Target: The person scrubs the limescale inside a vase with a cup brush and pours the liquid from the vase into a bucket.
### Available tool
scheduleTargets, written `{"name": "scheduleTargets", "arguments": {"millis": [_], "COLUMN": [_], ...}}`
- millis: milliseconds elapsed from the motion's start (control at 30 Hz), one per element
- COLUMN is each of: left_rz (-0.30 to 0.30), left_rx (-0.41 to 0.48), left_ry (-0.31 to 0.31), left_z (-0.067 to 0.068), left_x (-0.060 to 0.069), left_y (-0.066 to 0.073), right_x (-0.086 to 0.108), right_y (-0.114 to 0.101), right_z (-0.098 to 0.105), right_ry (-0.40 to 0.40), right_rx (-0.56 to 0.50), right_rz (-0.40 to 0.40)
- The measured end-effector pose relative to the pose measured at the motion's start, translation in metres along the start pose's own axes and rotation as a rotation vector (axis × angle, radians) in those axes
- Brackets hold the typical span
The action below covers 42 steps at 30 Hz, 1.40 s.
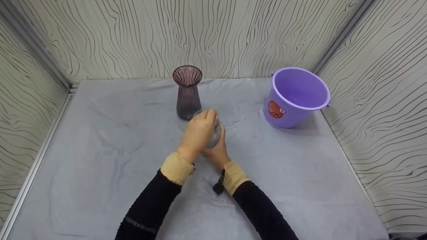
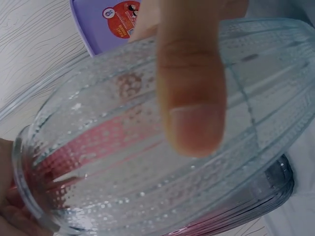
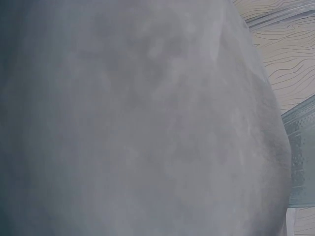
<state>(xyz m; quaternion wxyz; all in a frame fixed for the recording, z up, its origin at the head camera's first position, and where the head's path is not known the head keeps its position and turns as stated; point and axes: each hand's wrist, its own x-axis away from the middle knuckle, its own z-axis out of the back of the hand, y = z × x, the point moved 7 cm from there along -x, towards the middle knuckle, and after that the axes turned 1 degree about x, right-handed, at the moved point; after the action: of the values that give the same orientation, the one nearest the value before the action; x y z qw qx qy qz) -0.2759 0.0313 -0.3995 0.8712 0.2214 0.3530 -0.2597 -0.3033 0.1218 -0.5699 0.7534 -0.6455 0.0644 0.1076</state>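
Observation:
A clear glass vase (image 1: 213, 139) with ribs and a dotted texture is between my two hands. My left hand (image 1: 198, 131) grips it from above, near the rim. Lower down, my right hand (image 1: 217, 152) holds it round the body from the right. The left wrist view shows the right thumb (image 2: 197, 113) across the ribbed glass, with left-hand fingers (image 2: 17, 221) by the rim. Just behind my left hand stands a purple glass vase (image 1: 188, 100), upright. Only a strip of clear glass (image 3: 301, 157) shows at the edge of the right wrist view.
A purple bucket (image 1: 288, 113) with a red sticker stands at the back right. Grey cloth (image 1: 100, 160) covers the table. Patterned walls (image 1: 133, 40) enclose it at the back and both sides, with a metal rail (image 1: 36, 166) along the left edge.

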Motion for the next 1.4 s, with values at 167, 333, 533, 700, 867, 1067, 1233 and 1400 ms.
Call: {"name": "scheduleTargets", "arguments": {"millis": [167,333,533,700,867,1067,1233,1400], "left_rz": [-0.027,-0.038,-0.023,-0.022,-0.039,-0.045,-0.046,-0.033], "left_rx": [0.02,0.056,0.152,0.218,0.26,0.282,0.301,0.342], "left_ry": [0.011,0.006,0.043,0.102,0.164,0.233,0.294,0.352], "left_z": [-0.001,0.001,0.013,0.027,0.042,0.058,0.072,0.087], "left_x": [0.002,0.002,-0.003,-0.007,-0.01,-0.014,-0.017,-0.018], "left_y": [0.0,-0.001,-0.003,-0.003,-0.003,-0.004,-0.004,-0.005], "right_x": [-0.001,-0.001,0.001,0.002,0.002,0.003,0.003,0.003], "right_y": [0.001,-0.001,-0.001,0.001,0.002,0.002,-0.001,0.0], "right_z": [0.001,0.0,-0.001,-0.002,-0.002,-0.002,-0.002,0.0], "right_ry": [0.014,0.008,-0.001,-0.006,-0.001,0.02,0.021,0.034], "right_rx": [0.007,0.002,0.003,-0.008,-0.018,0.023,0.026,0.006], "right_rz": [0.023,0.035,0.011,-0.013,0.01,-0.026,-0.029,-0.001]}}
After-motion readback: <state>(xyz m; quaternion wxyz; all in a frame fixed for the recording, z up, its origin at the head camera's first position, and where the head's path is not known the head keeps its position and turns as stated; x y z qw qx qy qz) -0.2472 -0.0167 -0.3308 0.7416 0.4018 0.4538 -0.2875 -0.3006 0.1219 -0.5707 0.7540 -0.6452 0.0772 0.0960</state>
